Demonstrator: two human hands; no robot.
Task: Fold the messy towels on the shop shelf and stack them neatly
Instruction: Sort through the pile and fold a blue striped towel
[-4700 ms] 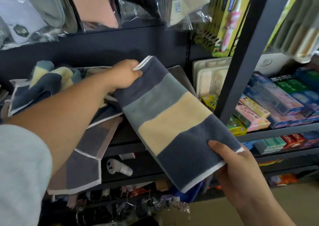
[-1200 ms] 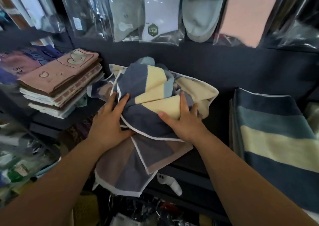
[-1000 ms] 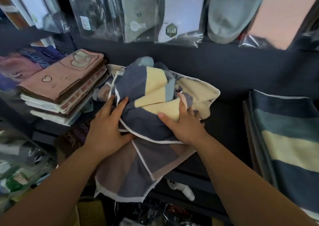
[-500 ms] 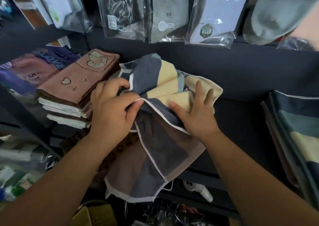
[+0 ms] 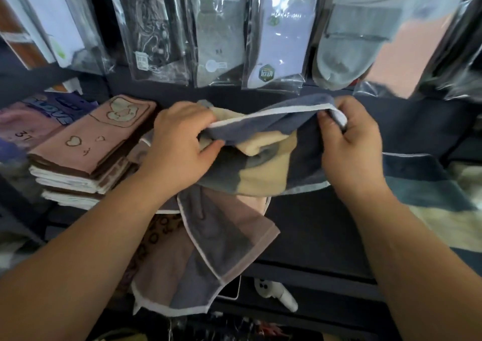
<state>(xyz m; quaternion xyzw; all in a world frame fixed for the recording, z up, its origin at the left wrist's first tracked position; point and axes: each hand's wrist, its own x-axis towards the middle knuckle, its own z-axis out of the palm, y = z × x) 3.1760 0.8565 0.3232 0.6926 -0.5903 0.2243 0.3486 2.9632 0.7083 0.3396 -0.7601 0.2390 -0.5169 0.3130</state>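
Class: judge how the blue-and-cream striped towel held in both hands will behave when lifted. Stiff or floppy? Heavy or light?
Probably floppy: the striped towel sags and bunches between the left hand and right hand. Likely light for its size: two grips along its white edge seem to carry it.

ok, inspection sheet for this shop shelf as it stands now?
Surface: dark shelf, towels lying across it.
Job's things: striped towel bunched, held up by its white hem; brown towel under it, hanging over the shelf's front edge; folded towel flat at the right.
Clutter: pink towel stack at the left, folded; white gadget below the shelf's front edge.
Grippers: left hand grips the striped towel's hem; right hand pinches the hem's other end.
Cables: nothing seen.
Surroundings: bagged socks hang above the shelf.
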